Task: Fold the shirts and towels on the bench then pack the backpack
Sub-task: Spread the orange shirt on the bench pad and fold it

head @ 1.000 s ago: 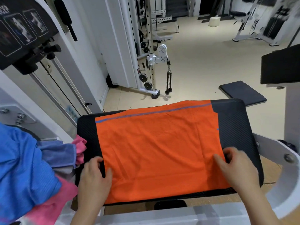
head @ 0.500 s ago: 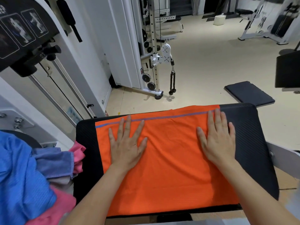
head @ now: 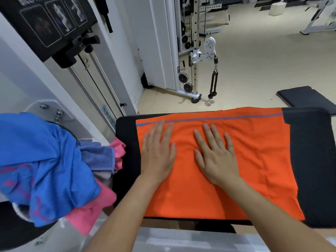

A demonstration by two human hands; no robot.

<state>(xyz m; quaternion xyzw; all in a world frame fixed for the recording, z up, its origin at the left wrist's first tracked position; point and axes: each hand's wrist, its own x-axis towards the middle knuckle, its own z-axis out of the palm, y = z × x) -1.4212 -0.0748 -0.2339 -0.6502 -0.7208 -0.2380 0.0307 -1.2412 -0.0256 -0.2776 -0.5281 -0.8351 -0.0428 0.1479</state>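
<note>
An orange towel [head: 254, 160] with a thin blue stripe along its far edge lies flat on the black padded bench [head: 309, 160]. My left hand [head: 157, 151] lies flat on the towel's left part, fingers straight. Beside it, my right hand [head: 216, 155] presses flat on the towel's middle, fingers spread. A heap of unfolded laundry sits to the left: a blue shirt [head: 41, 157], a grey-blue towel [head: 98, 157] and pink cloth [head: 91, 215]. No backpack is in view.
A white cable machine [head: 192, 51] with a rope handle [head: 213, 84] stands beyond the bench. A weight-stack machine with a black placard [head: 47, 24] rises at the left. A dark floor mat [head: 307, 99] lies at the right on the beige floor.
Both hands left the towel's near corners, went flat on its far part, then slid left, the right hand from the right side to the middle. The camera view shifted to the left.
</note>
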